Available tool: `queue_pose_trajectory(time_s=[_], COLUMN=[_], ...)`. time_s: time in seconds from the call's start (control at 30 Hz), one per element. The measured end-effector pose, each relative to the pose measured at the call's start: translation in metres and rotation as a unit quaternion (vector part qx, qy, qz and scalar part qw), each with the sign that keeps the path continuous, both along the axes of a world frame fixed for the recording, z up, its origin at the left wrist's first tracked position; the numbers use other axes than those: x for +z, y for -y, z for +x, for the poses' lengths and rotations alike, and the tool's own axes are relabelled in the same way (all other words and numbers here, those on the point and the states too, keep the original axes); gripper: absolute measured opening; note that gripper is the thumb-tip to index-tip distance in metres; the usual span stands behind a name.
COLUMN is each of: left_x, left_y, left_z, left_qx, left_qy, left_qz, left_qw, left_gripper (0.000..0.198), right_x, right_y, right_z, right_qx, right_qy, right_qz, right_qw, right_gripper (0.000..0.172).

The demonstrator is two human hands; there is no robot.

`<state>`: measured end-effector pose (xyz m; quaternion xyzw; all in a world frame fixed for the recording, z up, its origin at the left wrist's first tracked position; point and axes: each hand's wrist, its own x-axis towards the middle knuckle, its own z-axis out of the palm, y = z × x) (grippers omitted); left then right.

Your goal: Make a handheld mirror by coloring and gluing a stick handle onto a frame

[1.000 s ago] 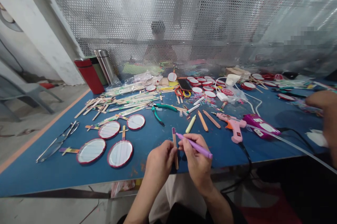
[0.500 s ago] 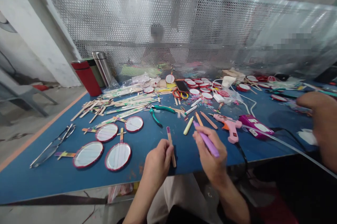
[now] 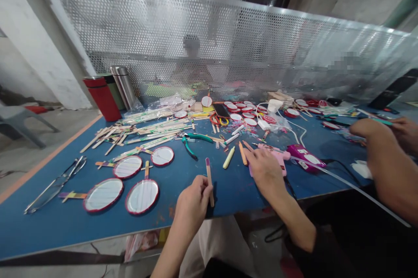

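My left hand [image 3: 192, 204] is closed on a wooden craft stick [image 3: 209, 182] with a purple-coloured top end, held upright over the near edge of the blue table [image 3: 48, 226]. My right hand [image 3: 265, 168] lies flat with fingers stretched out over the pink glue gun [image 3: 281, 156], fingertips near an orange stick [image 3: 242, 153]. The purple marker does not show in it. A yellow marker [image 3: 228, 156] lies just left of that hand.
Several red-rimmed round discs on sticks [image 3: 142, 195] lie at the left front, with long scissors [image 3: 55, 184], green pliers [image 3: 192, 139] and piles of sticks [image 3: 146, 128] behind. Two flasks [image 3: 102, 97] stand at the back left. Another person's hands [image 3: 375, 147] work at the right.
My right hand left the stick, moved right and forward, and flattened down over the glue gun; the purple marker is out of sight. My left hand kept the stick.
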<state>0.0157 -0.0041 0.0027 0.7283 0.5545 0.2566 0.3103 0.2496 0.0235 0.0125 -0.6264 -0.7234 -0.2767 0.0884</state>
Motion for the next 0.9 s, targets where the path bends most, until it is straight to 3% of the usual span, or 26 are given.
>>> queue_pose_trajectory(time_s=[0.2, 0.4, 0.53, 0.63, 0.7, 0.77, 0.83, 0.9], left_x=[-0.002, 0.0, -0.003, -0.005, -0.005, -0.005, -0.005, -0.004], left_y=[-0.002, -0.001, -0.002, -0.001, -0.001, 0.0, 0.001, 0.001], left_z=[0.0, 0.0, 0.0, 0.001, 0.001, 0.001, 0.001, 0.001], left_qx=[0.0, -0.001, 0.001, -0.002, -0.001, -0.002, -0.006, -0.01], left_qy=[-0.009, -0.007, -0.012, -0.006, -0.002, 0.003, 0.008, 0.008], left_qz=[-0.002, 0.0, 0.005, 0.015, 0.021, 0.021, 0.013, 0.007], left_qw=[1.0, 1.0, 1.0, 1.0, 1.0, 1.0, 1.0, 1.0], left_gripper=[0.015, 0.015, 0.013, 0.012, 0.012, 0.013, 0.013, 0.013], right_x=[0.012, 0.016, 0.013, 0.005, -0.003, -0.01, -0.016, -0.019], right_y=[-0.024, -0.037, -0.021, 0.006, 0.026, 0.04, 0.047, 0.048], right_z=[-0.04, -0.042, -0.044, -0.06, -0.076, -0.091, -0.102, -0.107], right_qx=[0.114, 0.172, 0.166, 0.142, 0.165, 0.183, 0.192, 0.197], right_qy=[0.051, 0.023, -0.046, -0.186, -0.44, -0.585, -0.65, -0.676], right_qz=[-0.055, -0.039, 0.013, 0.084, 0.119, 0.099, 0.085, 0.081], right_qw=[0.991, 0.984, 0.985, 0.969, 0.875, 0.784, 0.73, 0.705], right_gripper=[0.024, 0.022, 0.02, 0.019, 0.009, 0.005, 0.004, 0.003])
